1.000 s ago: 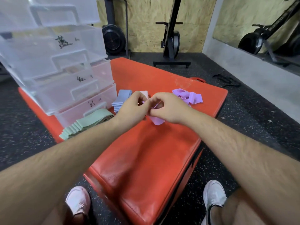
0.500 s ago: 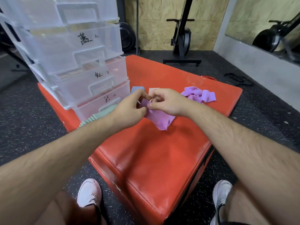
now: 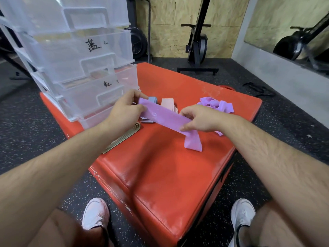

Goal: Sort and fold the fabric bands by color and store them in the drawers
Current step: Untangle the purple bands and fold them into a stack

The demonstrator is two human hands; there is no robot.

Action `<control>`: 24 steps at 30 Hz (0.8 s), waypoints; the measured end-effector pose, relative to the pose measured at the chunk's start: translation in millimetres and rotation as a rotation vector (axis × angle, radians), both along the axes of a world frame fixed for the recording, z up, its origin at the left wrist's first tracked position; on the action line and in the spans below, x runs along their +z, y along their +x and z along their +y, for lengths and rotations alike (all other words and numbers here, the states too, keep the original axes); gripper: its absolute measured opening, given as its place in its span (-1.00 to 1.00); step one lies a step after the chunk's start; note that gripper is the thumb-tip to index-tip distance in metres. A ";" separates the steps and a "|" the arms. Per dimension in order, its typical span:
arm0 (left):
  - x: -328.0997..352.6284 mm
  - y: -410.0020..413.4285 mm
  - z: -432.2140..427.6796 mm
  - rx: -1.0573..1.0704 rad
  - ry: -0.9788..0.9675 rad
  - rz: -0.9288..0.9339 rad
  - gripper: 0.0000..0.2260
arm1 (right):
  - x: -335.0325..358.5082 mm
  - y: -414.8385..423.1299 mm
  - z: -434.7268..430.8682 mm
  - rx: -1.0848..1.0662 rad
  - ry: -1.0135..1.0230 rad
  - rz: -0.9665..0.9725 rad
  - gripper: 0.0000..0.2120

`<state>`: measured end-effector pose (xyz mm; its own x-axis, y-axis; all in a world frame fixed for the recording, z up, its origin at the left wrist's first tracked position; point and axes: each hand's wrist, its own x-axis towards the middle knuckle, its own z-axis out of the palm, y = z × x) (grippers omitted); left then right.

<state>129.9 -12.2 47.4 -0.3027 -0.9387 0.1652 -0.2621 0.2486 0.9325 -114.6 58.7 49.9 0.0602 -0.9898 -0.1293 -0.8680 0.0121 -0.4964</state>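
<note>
A: The setting?
B: A red padded block (image 3: 160, 175) on speckled floor (image 3: 35, 125), with clear drawers (image 3: 80, 56) at its far left.
A: The hands?
B: The left hand (image 3: 124, 111) and right hand (image 3: 201, 118) each pinch the purple band (image 3: 165, 118), taut above the block. Its right tail seemingly touches it.

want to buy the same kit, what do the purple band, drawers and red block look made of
Purple band: probably thin matte elastic fabric; its end droops limply below the right hand. Drawers: translucent rigid plastic, contents show through. Red block: likely vinyl over padding, sheeny, creased.
</note>
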 end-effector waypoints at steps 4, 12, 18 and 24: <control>-0.9 2.5 -1.5 0.006 0.045 0.057 -0.80 | 0.2 -26.4 7.6 -0.073 0.049 0.039 -0.87; -18.7 10.1 7.2 -0.021 0.097 -0.017 -0.87 | 3.8 -55.6 34.1 -0.136 0.210 -0.114 -0.76; -31.4 6.4 12.5 -0.035 0.090 0.015 -0.87 | -3.7 -53.7 40.3 -0.286 -0.136 -0.357 -0.63; -29.4 6.2 9.9 -0.005 0.083 0.019 -0.89 | -7.5 -44.9 43.3 -0.295 -0.142 -0.224 -0.83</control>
